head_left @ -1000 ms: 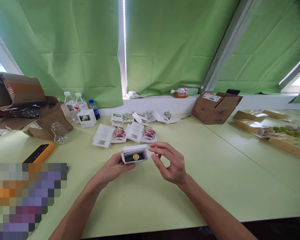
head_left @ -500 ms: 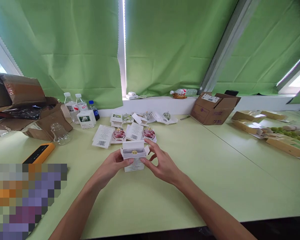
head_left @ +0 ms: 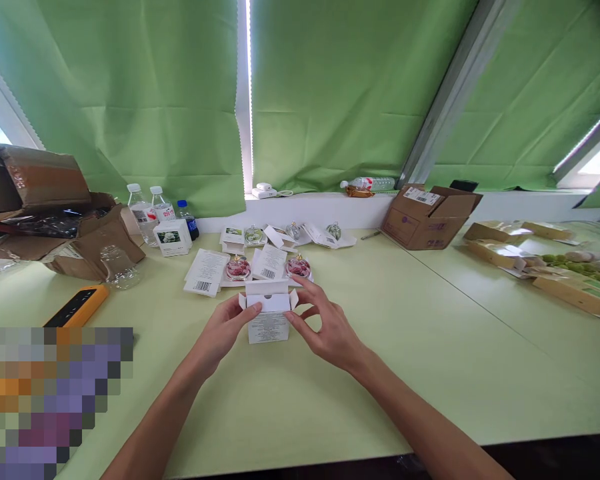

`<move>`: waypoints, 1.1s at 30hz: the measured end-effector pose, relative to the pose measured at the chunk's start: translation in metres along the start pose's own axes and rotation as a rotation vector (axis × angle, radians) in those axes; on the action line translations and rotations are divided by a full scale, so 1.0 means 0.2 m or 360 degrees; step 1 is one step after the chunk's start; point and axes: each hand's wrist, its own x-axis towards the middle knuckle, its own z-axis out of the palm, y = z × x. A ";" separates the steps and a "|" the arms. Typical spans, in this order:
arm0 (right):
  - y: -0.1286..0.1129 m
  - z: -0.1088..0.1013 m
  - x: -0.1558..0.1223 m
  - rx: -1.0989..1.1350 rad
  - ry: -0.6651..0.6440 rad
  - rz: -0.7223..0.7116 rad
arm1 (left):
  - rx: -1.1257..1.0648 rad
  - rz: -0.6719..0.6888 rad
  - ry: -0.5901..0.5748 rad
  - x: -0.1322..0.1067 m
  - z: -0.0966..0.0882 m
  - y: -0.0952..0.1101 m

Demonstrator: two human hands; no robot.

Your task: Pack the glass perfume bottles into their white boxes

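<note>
A small white carton (head_left: 269, 327) with fine print on its front stands upright on the table between both hands. Its lid is raised at the back and the side flaps stick out. A white inner panel lies across the opening, with a small dark notch at its back edge. My left hand (head_left: 226, 328) grips the carton's left side, thumb on the panel. Curled round the right side is my right hand (head_left: 330, 325), thumb at the front corner. Just behind, a glass jar with dark red contents (head_left: 299, 267) and a similar jar (head_left: 238, 268) sit beside flattened white cartons (head_left: 205, 272).
Farther back are clear ornaments with white cartons (head_left: 325, 237), a white box (head_left: 173, 238) and bottles (head_left: 143, 213). Cardboard boxes stand at left (head_left: 87, 247) and right (head_left: 423, 220). A power strip (head_left: 80, 307) lies left; yellowish trays (head_left: 575, 293) lie far right.
The white inner panel has been folded over the carton's opening, covering the gold round piece seen before. My left thumb has moved up onto the panel.
</note>
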 end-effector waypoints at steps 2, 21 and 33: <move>0.00 0.00 0.00 -0.0026 -0.0010 -0.0116 | -0.0015 -0.0007 0.0010 0.00 0.00 -0.01; 0.03 0.01 -0.01 -0.0138 -0.0083 -0.0130 | -0.0026 0.0001 0.0095 0.01 0.03 -0.01; 0.02 0.02 -0.01 -0.0072 -0.0069 -0.0105 | -0.0132 0.0095 0.0277 0.02 0.05 -0.06</move>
